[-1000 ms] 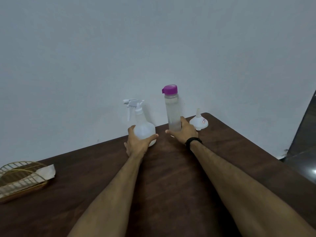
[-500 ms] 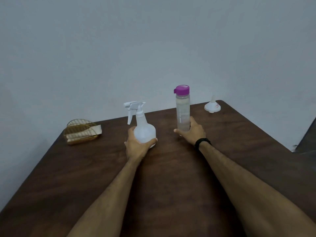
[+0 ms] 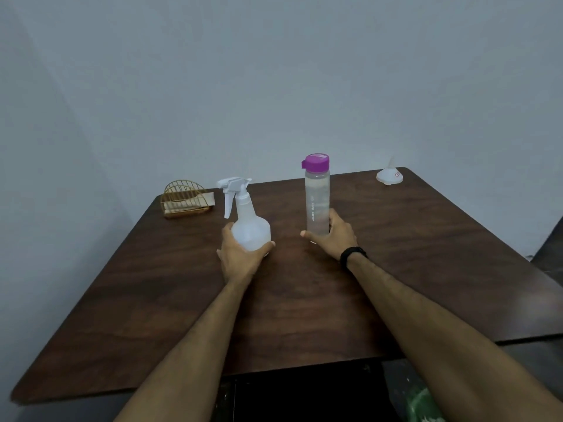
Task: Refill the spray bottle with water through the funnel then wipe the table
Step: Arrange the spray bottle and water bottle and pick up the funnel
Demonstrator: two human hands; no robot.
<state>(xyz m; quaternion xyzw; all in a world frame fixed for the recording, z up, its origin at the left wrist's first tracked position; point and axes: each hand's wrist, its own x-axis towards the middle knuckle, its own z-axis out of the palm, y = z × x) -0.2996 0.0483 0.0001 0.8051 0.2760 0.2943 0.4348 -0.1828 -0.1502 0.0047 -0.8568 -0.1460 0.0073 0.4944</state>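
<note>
A white spray bottle (image 3: 248,220) with its trigger head on stands upright on the dark wooden table (image 3: 304,300). My left hand (image 3: 240,255) wraps its round base. To its right stands a clear water bottle (image 3: 316,196) with a purple cap, closed. My right hand (image 3: 333,236) grips its lower part. A white funnel (image 3: 389,175) lies mouth-down at the table's far right corner, apart from both hands.
A gold wire napkin holder (image 3: 184,200) with folded napkins sits at the far left corner. A plain grey wall runs behind the table. The table's near edge and the dark floor show at the bottom.
Both bottles have slid toward me from the far edge, still in my hands. The view has pulled back, so the whole table, holder and funnel now show.
</note>
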